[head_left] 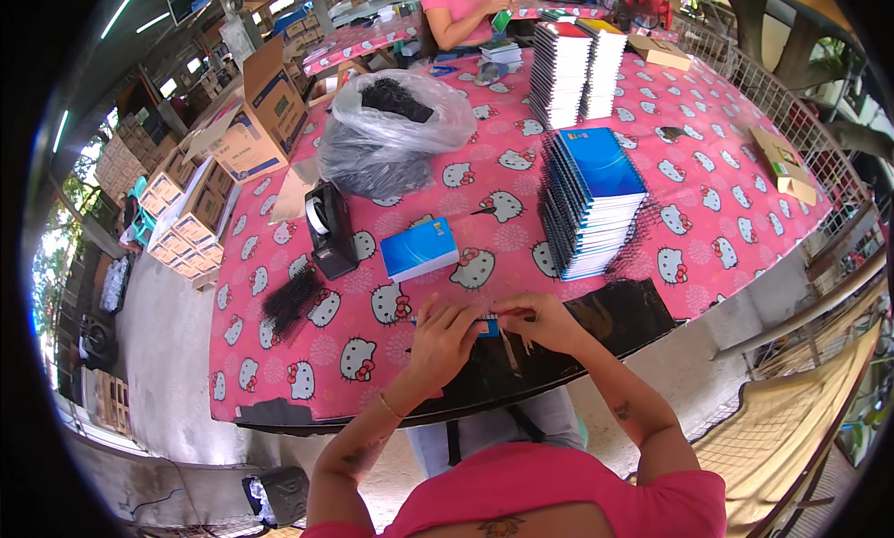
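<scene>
Blue-covered, a book is lying by the front edge of the surface; my left fingers and right fingers are holding it.

Passage and obstructions, pink cat-print tablecloth.
Open lane beyond right hand, between blue-topped paper block and tall blue-covered spiral notebook stack; black plastic tape dispenser, black coil bundle obstruct left.
</scene>
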The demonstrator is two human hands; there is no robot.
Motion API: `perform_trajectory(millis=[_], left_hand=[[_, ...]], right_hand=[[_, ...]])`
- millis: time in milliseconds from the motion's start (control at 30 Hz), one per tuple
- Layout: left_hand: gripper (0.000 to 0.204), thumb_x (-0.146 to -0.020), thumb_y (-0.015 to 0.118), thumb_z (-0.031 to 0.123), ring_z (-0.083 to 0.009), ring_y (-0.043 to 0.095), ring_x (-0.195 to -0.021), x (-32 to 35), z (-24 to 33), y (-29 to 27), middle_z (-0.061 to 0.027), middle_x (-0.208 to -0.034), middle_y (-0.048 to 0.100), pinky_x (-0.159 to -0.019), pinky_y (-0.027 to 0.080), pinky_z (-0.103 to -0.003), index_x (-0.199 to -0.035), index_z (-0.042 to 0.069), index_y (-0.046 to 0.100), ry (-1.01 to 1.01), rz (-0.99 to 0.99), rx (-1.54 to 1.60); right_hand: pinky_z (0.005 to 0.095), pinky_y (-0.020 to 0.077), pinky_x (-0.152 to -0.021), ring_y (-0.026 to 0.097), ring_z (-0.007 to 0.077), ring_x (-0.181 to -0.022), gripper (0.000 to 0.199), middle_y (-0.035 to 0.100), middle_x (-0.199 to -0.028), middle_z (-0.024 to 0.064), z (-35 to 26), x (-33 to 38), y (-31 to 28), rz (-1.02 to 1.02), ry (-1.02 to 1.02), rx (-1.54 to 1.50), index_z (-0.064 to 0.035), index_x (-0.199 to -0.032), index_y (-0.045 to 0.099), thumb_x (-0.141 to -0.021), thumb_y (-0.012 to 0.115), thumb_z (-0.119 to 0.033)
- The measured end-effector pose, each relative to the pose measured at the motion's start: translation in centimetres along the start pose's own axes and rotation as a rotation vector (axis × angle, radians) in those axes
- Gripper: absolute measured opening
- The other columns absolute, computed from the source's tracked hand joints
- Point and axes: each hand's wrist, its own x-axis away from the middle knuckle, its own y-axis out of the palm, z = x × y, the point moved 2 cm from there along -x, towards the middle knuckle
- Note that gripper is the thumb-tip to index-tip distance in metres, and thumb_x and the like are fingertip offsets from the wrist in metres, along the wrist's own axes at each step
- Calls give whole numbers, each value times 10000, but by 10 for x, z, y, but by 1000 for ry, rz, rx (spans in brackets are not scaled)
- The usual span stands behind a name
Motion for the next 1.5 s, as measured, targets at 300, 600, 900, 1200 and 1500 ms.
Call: perform_trajectory(millis=[300,600,900,1200,1500], left_hand=[[142,-918,673,195,-295,619,-852,-1,-1,-2,-78,-850,638,-937,425,-463,-1018,94,661,16,-63,-27],[223,-834,683,101,-299,632,-851,-10,6,-15,-96,-929,668,-755,455,-435,-1056,86,661,40,-121,28],[253,-808,626,-83,-343,659,-1064,-201,64,-92,-113,-1149,707,-901,511,-443,-1029,36,647,457,497,141],[277,-819,590,-86,-343,634,-1173,-231,44,16,-154,-1224,668,-810,567,-393,-1068,28,628,410,-26,545],[321,-830,720,92,-355,631,-1123,-124,-46,-33,-160,-1202,655,-931,524,-465,-1145,57,672,155,89,-5]], right_hand=[[314,531,-636,674,145,-705,146,691,-788,105,0,-19,-13,-146,-253,147,-10,-962,704,-880,736,-126],[365,528,-619,673,304,-701,198,626,-794,138,-20,-9,13,255,-214,452,-31,-824,598,-801,757,-145],[433,408,-1093,499,375,-1351,746,488,-1465,268,-134,24,-136,887,-372,686,13,-1434,487,-807,827,-203],[355,478,-1019,627,255,-1206,724,631,-1311,248,-85,5,-179,586,-202,309,84,-1414,485,-820,826,-151],[463,426,-1051,552,369,-1262,516,589,-1335,237,-129,72,-134,992,-535,669,49,-1250,605,-830,781,-194]])
